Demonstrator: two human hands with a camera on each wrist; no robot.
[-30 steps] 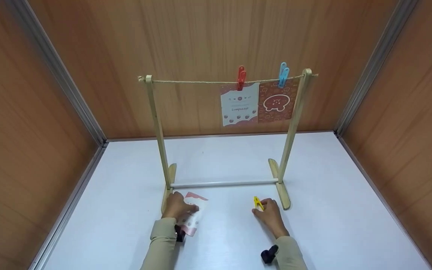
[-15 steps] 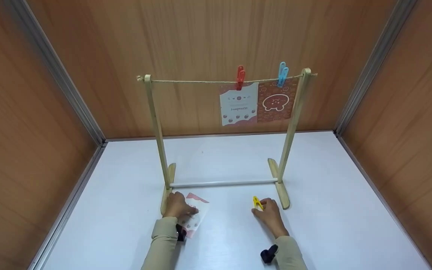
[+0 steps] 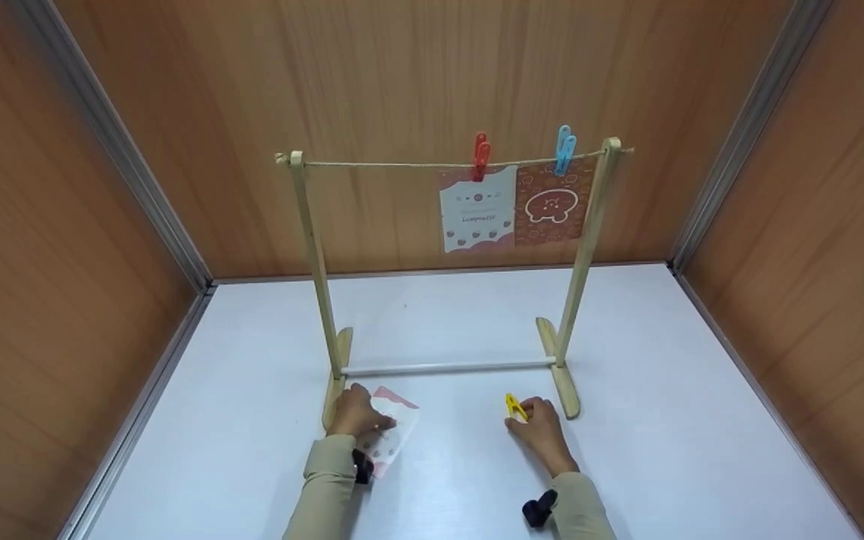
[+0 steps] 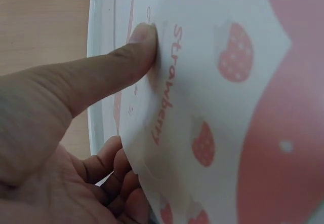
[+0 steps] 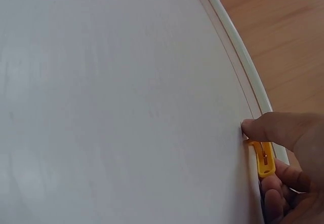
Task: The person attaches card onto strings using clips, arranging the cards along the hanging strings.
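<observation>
At the front left of the white table my left hand [image 3: 357, 412] holds a white and pink strawberry card [image 3: 394, 446]. In the left wrist view the thumb [image 4: 139, 44] presses on the face of the card [image 4: 268, 153], while the other fingers curl at its edge. Farther right, my right hand [image 3: 542, 431] holds a yellow clothespin [image 3: 511, 405] between thumb and fingers. The right wrist view shows this clothespin [image 5: 265, 160] just below the thumb tip, close over the table.
A wooden stand with a string [image 3: 379, 163] and a white lower bar [image 3: 447, 368] stands behind the hands. A red clothespin [image 3: 481, 159] holds a white and pink card [image 3: 477, 214] on the string. Beside it, a blue clothespin [image 3: 565, 152] holds a reddish-brown card [image 3: 544, 231].
The strawberry card has shifted slightly toward the front under my left hand. My right hand stays almost still with the yellow clothespin.
</observation>
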